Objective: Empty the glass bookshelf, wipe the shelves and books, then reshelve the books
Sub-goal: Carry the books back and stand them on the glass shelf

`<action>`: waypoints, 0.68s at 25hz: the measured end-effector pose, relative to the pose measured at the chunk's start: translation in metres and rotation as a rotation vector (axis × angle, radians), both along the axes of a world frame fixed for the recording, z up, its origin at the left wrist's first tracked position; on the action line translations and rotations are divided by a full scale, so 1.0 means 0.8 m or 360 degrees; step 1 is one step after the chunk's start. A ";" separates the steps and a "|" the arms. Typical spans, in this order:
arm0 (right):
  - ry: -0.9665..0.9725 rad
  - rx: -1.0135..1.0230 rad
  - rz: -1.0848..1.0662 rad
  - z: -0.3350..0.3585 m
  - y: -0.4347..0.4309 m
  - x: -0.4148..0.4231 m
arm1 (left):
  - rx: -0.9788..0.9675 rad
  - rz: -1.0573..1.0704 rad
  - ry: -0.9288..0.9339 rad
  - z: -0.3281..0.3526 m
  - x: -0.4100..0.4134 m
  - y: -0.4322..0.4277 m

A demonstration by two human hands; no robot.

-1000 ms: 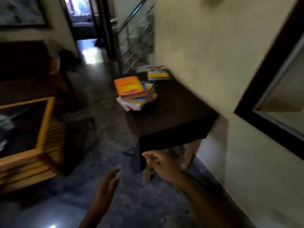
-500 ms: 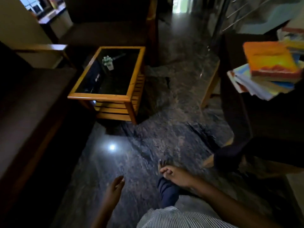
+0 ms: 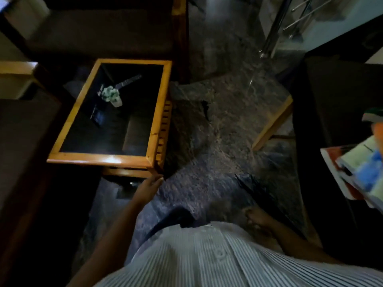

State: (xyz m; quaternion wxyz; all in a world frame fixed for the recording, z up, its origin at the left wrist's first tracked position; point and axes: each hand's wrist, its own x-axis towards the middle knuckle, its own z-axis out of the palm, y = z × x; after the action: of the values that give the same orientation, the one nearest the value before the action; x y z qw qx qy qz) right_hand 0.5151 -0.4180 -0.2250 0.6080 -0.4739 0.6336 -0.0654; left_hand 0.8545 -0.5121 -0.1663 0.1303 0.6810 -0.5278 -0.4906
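A blurred stack of books [image 3: 358, 172] lies on the dark-clothed table [image 3: 331, 100] at the right edge. The glass bookshelf is out of view. My left hand [image 3: 148, 188] is stretched forward with straight fingers, holding nothing, its tips near the corner of a wooden coffee table [image 3: 157, 112]. My right hand [image 3: 258, 219] hangs low by my striped shirt with fingers loosely curled, and it holds nothing.
The coffee table has a dark glass top bearing a small potted plant [image 3: 112, 96] and a remote [image 3: 128, 81]. Dark sofas [image 3: 99, 34] stand behind it and at the left. Stair railing [image 3: 275, 27] rises at the top right. Dark stone floor [image 3: 217, 131] lies between the tables.
The view has swung left and down, away from the wall and book table to the floor and coffee table. My left hand has reached forward; my right hand has dropped near my body.
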 end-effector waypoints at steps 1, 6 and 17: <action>0.0130 -0.0014 -0.0044 0.026 -0.048 0.010 | 0.0048 -0.0011 -0.0035 -0.012 0.001 -0.021; 0.0142 -0.0306 -0.0558 0.092 -0.273 0.011 | 0.0254 -0.0162 0.0031 -0.037 -0.018 -0.210; 0.0613 -0.0168 -0.1526 0.153 -0.362 -0.112 | -0.0097 -0.1500 0.0244 0.059 -0.415 -0.611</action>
State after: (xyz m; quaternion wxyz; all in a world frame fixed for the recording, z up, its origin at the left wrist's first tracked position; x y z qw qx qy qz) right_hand 0.4254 -0.7073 -0.1030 0.3573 -0.1637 0.8758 -0.2800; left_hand 0.5229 -1.0013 -0.1192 -0.0480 0.3251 -0.7822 -0.5293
